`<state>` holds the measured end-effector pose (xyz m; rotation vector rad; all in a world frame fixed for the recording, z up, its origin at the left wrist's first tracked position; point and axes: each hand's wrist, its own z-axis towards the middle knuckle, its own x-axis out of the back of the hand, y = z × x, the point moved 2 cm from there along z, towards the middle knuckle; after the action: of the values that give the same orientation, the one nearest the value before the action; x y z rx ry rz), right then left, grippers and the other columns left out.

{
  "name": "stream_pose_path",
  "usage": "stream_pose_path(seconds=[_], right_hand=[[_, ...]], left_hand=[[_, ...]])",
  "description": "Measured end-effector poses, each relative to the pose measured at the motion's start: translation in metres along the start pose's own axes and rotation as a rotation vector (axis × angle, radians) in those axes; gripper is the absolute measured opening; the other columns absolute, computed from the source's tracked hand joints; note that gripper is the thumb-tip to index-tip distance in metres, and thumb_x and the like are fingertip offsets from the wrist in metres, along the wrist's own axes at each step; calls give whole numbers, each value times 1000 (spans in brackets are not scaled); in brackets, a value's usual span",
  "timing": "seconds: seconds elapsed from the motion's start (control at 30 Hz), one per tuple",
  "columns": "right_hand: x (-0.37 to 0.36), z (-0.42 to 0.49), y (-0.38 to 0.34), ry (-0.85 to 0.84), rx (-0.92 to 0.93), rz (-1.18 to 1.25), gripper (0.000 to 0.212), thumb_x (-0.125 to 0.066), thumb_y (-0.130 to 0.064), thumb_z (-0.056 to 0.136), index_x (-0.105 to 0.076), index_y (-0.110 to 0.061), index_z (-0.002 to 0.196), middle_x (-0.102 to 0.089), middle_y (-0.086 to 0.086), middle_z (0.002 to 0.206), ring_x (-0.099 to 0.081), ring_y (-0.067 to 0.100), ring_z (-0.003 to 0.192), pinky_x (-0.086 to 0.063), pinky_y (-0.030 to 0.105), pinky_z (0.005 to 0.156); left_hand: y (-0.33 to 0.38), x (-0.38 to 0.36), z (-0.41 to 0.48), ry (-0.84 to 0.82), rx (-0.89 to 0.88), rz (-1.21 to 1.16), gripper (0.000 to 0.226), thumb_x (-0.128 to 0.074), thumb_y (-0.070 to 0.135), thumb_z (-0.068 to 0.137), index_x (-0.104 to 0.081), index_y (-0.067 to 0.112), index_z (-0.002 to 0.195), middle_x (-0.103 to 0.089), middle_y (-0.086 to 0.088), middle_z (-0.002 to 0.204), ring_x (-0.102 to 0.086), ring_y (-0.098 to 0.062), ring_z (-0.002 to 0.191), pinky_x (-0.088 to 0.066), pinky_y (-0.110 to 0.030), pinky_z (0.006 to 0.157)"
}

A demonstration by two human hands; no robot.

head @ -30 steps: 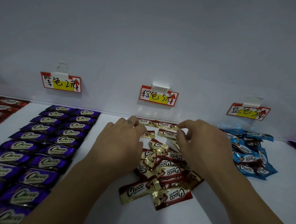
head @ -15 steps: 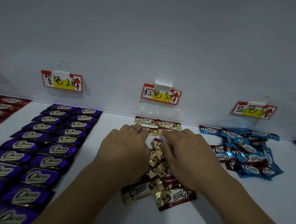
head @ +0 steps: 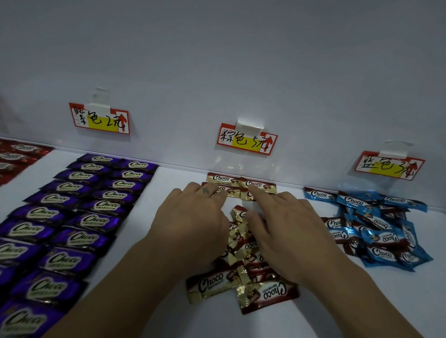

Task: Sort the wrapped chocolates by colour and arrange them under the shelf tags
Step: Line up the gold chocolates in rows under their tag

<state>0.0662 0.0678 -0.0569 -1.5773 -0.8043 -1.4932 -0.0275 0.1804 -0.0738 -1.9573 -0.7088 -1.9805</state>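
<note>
A loose heap of brown-and-gold wrapped chocolates lies on the white shelf below the middle tag. Two of them lie side by side against the back wall, with a second row just below, partly under my fingers. My left hand lies flat, fingertips touching the left chocolate of that second row. My right hand lies flat beside it, fingers stretched out onto the right chocolate. Purple chocolates lie in two neat columns under the left tag. Blue ones lie in a heap under the right tag.
Red chocolates lie in rows at the far left. The white back wall rises right behind the tags. Bare white shelf shows at the front right and between the purple columns and the brown heap.
Both hands came together and flattened out, moving back to the second row of brown chocolates by the wall. The right hand no longer pinches a wrapper.
</note>
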Motion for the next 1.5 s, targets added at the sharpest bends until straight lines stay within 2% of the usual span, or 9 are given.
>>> stream_pose_path(seconds=[0.17, 0.33, 0.53, 0.77, 0.87, 0.97, 1.17, 1.3, 1.5], right_hand=[[19, -2, 13, 109, -47, -33, 51, -35, -29, 101, -21, -30, 150, -37, -7, 151, -33, 14, 135, -17, 35, 115], [30, -9, 30, 73, -141, 3, 38, -44, -23, 97, -54, -34, 131, -55, -4, 136, -51, 19, 121, -41, 39, 103], [17, -9, 30, -76, -65, 33, 36, -41, -26, 100, -56, -37, 130, -55, -4, 134, -49, 18, 120, -45, 37, 96], [27, -17, 25, -175, -3, 124, 26, -54, -24, 96, -64, -36, 117, -55, -10, 130, -50, 10, 111, -39, 22, 82], [28, -17, 25, -185, 46, 160, 27, -56, -35, 94, -62, -37, 120, -53, -12, 131, -47, 9, 117, -40, 26, 93], [28, -17, 25, -222, 31, 249, 33, -67, -48, 83, -63, -35, 113, -55, -16, 121, -50, 7, 111, -47, 32, 94], [24, -15, 32, -99, 40, 334, 13, -72, -31, 84, -65, -31, 94, -58, -20, 85, -57, 1, 83, -48, 17, 72], [26, -14, 38, -27, 28, 401, 6, -70, -27, 86, -65, -30, 84, -63, -13, 79, -57, 1, 74, -47, 19, 68], [20, -9, 38, 55, -10, 464, 10, -62, -25, 92, -64, -34, 87, -62, -18, 83, -57, 0, 80, -48, 22, 75]], left_hand=[[-2, 7, 1, 39, -29, -55, 53, -32, 25, 101, -17, 30, 152, -10, 8, 160, -9, -15, 145, -14, -37, 116], [0, 10, -2, 54, -219, -107, 55, -42, 14, 99, -30, 42, 146, -23, 18, 155, -15, -7, 140, -20, -35, 115], [8, 6, -6, -5, -265, -118, 38, -35, 29, 103, -43, 42, 138, -41, 19, 144, -32, -8, 133, -24, -35, 110], [8, 13, -17, 25, -213, -279, 18, -60, 25, 93, -62, 40, 104, -58, 19, 114, -50, -7, 107, -41, -26, 95], [5, 12, -17, -2, -192, -357, 31, -64, 24, 89, -56, 42, 113, -58, 19, 103, -52, -1, 93, -43, -14, 78], [1, 10, -15, -2, -185, -356, 33, -65, 25, 89, -58, 38, 119, -55, 21, 100, -51, 1, 90, -41, -13, 77], [-6, 14, -12, 37, -145, -429, 13, -61, 24, 92, -63, 36, 94, -60, 16, 95, -56, 0, 87, -42, -12, 72], [-10, 14, -10, 86, -87, -495, 12, -55, 23, 95, -60, 34, 93, -58, 18, 88, -56, 0, 81, -44, -13, 68], [-17, 13, -5, 168, -8, -489, 11, -51, 24, 98, -60, 31, 95, -57, 17, 84, -55, -1, 77, -42, -13, 66]])
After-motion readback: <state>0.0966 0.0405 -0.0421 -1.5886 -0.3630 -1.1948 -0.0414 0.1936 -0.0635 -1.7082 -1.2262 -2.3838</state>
